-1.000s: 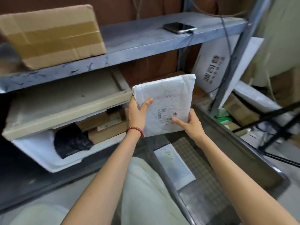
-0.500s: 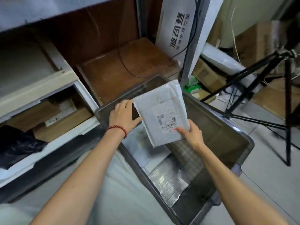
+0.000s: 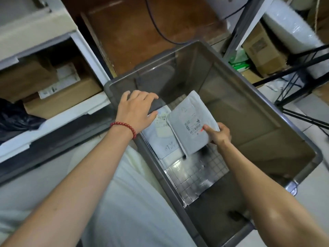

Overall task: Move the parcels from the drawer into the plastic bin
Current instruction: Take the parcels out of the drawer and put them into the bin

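Observation:
My right hand (image 3: 218, 133) grips a white padded parcel (image 3: 191, 122) with a barcode label by its near right edge, inside the grey plastic bin (image 3: 263, 111) and above its floor. Under it on the bin floor lies another white parcel (image 3: 162, 138) with handwriting on it. My left hand (image 3: 136, 108), with a red bead bracelet at the wrist, hovers open over the bin's near-left rim, fingers spread, holding nothing. At the left the white drawer (image 3: 58, 120) stands open, with brown cardboard boxes (image 3: 58, 97) and a black bag (image 3: 12, 116) inside.
A silver grid-patterned sheet (image 3: 197, 177) lines part of the bin floor. Behind the bin are a brown board (image 3: 142, 36) and a black cable. A metal rack post (image 3: 243, 25), cardboard boxes (image 3: 263, 50) and black tripod legs (image 3: 302, 72) stand at the right.
The parcel has gone down from above the bin into it. My left hand has let go of it and now hovers over the rim; only my right hand still holds it.

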A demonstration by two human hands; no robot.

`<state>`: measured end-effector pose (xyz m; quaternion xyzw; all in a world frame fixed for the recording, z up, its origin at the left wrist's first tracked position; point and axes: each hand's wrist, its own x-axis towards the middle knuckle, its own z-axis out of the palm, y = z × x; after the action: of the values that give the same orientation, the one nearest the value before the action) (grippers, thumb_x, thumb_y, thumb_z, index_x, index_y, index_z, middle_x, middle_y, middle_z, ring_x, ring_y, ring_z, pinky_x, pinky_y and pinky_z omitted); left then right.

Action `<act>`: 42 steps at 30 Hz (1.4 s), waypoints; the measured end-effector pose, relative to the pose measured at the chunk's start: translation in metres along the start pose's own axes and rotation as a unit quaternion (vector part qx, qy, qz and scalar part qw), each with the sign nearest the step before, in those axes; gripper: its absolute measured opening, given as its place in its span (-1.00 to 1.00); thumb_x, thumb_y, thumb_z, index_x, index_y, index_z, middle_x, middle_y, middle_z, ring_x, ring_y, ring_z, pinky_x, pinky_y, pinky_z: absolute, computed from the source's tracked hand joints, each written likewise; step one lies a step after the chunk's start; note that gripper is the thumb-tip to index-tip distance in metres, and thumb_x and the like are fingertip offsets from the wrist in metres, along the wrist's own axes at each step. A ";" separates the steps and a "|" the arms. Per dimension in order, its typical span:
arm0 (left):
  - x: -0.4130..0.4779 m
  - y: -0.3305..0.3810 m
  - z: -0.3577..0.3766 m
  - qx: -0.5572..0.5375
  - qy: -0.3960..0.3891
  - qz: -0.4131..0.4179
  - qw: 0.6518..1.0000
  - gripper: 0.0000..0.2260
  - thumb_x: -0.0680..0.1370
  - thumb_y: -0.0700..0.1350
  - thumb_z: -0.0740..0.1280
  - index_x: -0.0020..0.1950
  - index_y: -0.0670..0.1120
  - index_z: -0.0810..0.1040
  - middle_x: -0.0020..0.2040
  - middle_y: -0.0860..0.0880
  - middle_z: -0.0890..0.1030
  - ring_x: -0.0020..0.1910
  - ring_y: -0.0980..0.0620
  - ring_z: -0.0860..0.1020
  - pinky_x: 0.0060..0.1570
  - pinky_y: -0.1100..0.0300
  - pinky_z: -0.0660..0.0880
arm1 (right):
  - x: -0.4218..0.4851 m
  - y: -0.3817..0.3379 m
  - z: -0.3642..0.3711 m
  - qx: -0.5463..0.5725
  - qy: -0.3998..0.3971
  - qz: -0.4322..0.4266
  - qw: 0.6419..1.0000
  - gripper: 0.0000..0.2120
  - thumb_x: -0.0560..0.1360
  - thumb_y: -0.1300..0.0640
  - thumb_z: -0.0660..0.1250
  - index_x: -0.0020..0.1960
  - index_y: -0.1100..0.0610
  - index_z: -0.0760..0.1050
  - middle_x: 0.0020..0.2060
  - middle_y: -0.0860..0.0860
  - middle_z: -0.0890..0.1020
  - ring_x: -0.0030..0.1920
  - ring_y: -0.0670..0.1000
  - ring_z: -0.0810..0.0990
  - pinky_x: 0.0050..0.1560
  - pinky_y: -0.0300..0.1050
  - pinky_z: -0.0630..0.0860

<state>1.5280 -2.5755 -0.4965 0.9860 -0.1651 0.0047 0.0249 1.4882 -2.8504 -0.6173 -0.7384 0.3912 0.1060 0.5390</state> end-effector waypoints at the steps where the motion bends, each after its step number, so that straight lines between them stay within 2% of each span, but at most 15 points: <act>1: 0.003 0.002 0.001 -0.002 0.005 0.001 1.000 -0.61 0.56 0.12 0.25 0.36 0.06 0.38 0.28 0.03 0.51 0.30 -0.02 0.40 0.34 -0.01 0.21 | 0.002 0.003 0.003 0.080 0.013 0.023 0.996 -0.56 0.37 0.05 0.55 0.17 0.16 0.51 0.07 0.12 0.64 0.09 0.16 0.62 0.13 0.16 0.57; 3: 0.010 0.006 0.003 -0.011 0.015 0.007 1.000 -0.62 0.56 0.12 0.24 0.35 0.06 0.38 0.27 0.03 0.52 0.30 -0.01 0.41 0.33 0.00 0.21 | 0.003 0.009 0.013 0.244 0.002 0.064 0.968 -0.48 0.39 0.17 0.54 0.27 0.28 0.46 0.13 0.18 0.62 0.11 0.16 0.62 0.19 0.12 0.55; 5: 0.017 0.011 0.006 -0.028 0.020 0.011 0.999 -0.63 0.56 0.12 0.23 0.35 0.06 0.39 0.27 0.03 0.52 0.29 -0.01 0.41 0.33 0.00 0.21 | 0.006 0.017 0.027 0.319 -0.018 0.083 0.944 -0.53 0.44 0.27 0.47 0.29 0.36 0.44 0.19 0.24 0.59 0.16 0.18 0.60 0.24 0.09 0.51; 9: 0.024 0.013 0.012 -0.044 0.029 0.019 0.998 -0.64 0.56 0.12 0.23 0.33 0.06 0.40 0.23 0.05 0.53 0.26 -0.01 0.43 0.30 0.02 0.22 | 0.009 0.039 0.057 0.272 0.027 0.149 0.950 -0.74 0.56 0.35 0.30 0.21 0.26 0.35 0.22 0.23 0.52 0.07 0.18 0.57 0.10 0.10 0.55; 13: 0.026 0.005 0.017 -0.045 0.041 0.011 0.998 -0.65 0.55 0.11 0.25 0.30 0.05 0.42 0.18 0.04 0.56 0.22 -0.02 0.45 0.26 0.02 0.26 | 0.024 0.047 0.069 0.202 0.092 0.174 0.959 -0.69 0.57 0.31 0.28 0.30 0.27 0.37 0.22 0.23 0.52 0.07 0.27 0.61 -0.04 0.12 0.61; 16: 0.027 0.000 0.019 -0.052 0.043 -0.002 0.998 -0.66 0.55 0.11 0.27 0.29 0.05 0.43 0.15 0.04 0.57 0.20 -0.02 0.46 0.23 0.02 0.27 | 0.036 0.035 0.067 0.227 0.105 0.110 0.962 -0.58 0.55 0.36 0.27 0.39 0.25 0.29 0.22 0.20 0.53 0.03 0.14 0.59 0.00 0.02 0.62; 18: 0.026 -0.003 0.021 -0.047 0.045 -0.008 0.998 -0.65 0.54 0.12 0.27 0.30 0.05 0.43 0.14 0.05 0.57 0.20 -0.02 0.46 0.23 0.02 0.27 | 0.044 0.026 0.063 0.273 0.065 0.056 0.958 -0.44 0.57 0.35 0.24 0.50 0.20 0.11 0.23 0.12 0.47 0.07 0.03 0.53 -0.01 -0.22 0.58; 19: 0.025 -0.004 0.021 -0.045 0.049 -0.010 0.998 -0.65 0.54 0.12 0.28 0.29 0.06 0.43 0.13 0.06 0.58 0.19 -0.02 0.46 0.22 0.02 0.27 | 0.047 0.019 0.062 0.274 0.036 0.038 0.960 -0.39 0.59 0.32 0.24 0.54 0.17 0.02 0.26 0.12 0.43 0.15 0.01 0.50 0.08 -0.25 0.55; 20: 0.024 -0.006 0.021 -0.044 0.054 -0.011 0.997 -0.65 0.54 0.13 0.28 0.29 0.06 0.43 0.12 0.06 0.58 0.19 -0.02 0.46 0.22 0.02 0.28 | 0.048 0.012 0.062 0.263 0.004 0.021 0.965 -0.38 0.61 0.28 0.23 0.55 0.13 -0.01 0.36 0.13 0.38 0.27 0.01 0.46 0.25 -0.18 0.48; 22: 0.023 -0.009 0.020 -0.045 0.059 -0.015 0.997 -0.65 0.54 0.13 0.28 0.29 0.06 0.44 0.12 0.05 0.58 0.18 -0.02 0.47 0.21 0.01 0.29 | 0.047 -0.003 0.064 0.212 -0.046 -0.016 0.976 -0.43 0.62 0.24 0.23 0.55 0.08 0.06 0.48 0.10 0.29 0.41 0.04 0.38 0.43 0.00 0.32; 26: 0.016 -0.008 0.016 -0.040 0.063 -0.019 0.997 -0.65 0.53 0.13 0.28 0.28 0.06 0.44 0.12 0.05 0.58 0.16 -0.02 0.47 0.18 0.03 0.29 | 0.024 -0.023 0.067 0.004 -0.054 -0.116 0.992 -0.52 0.56 0.04 0.33 0.44 0.04 0.31 0.38 0.00 0.45 0.34 0.01 0.45 0.36 -0.09 0.35; 29: 0.005 -0.010 0.011 -0.023 0.062 -0.021 0.998 -0.65 0.53 0.14 0.27 0.27 0.06 0.45 0.14 0.05 0.56 0.16 -0.01 0.47 0.16 0.04 0.28 | -0.004 -0.037 0.063 -0.169 -0.049 -0.213 0.961 -0.49 0.52 -0.14 0.31 0.41 0.00 0.36 0.34 -0.03 0.50 0.34 0.03 0.45 0.30 -0.02 0.37; 33: -0.013 -0.016 0.000 0.013 0.061 -0.021 0.998 -0.59 0.52 0.14 0.26 0.34 0.07 0.40 0.28 0.04 0.44 0.23 -0.02 0.42 0.17 0.03 0.27 | -0.043 -0.071 0.057 -0.326 -0.015 -0.329 0.886 -0.47 0.52 -0.23 0.24 0.40 -0.01 0.39 0.33 -0.02 0.51 0.32 0.07 0.47 0.24 0.00 0.39; 38: -0.042 -0.042 -0.041 0.018 0.129 -0.077 0.989 -0.62 0.50 0.14 0.30 0.28 0.07 0.47 0.22 0.05 0.51 0.23 -0.04 0.42 0.16 0.00 0.27 | -0.104 -0.123 0.056 -0.349 -0.011 -0.474 0.809 -0.48 0.53 -0.25 0.22 0.40 0.00 0.41 0.33 -0.03 0.51 0.31 0.06 0.47 0.28 -0.01 0.35; 42: -0.084 -0.086 -0.067 0.033 0.155 -0.152 0.976 -0.62 0.47 0.13 0.34 0.26 0.06 0.49 0.21 0.03 0.54 0.21 -0.06 0.44 0.13 -0.01 0.27 | -0.159 -0.160 0.080 -0.348 -0.044 -0.555 0.754 -0.49 0.54 -0.25 0.21 0.36 0.02 0.44 0.30 -0.04 0.52 0.31 0.03 0.46 0.29 -0.03 0.36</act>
<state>1.4766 -2.4632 -0.4347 0.9870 -0.0074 0.1595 0.0179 1.5133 -2.6883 -0.4426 -0.9569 -0.1755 -0.0510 0.2257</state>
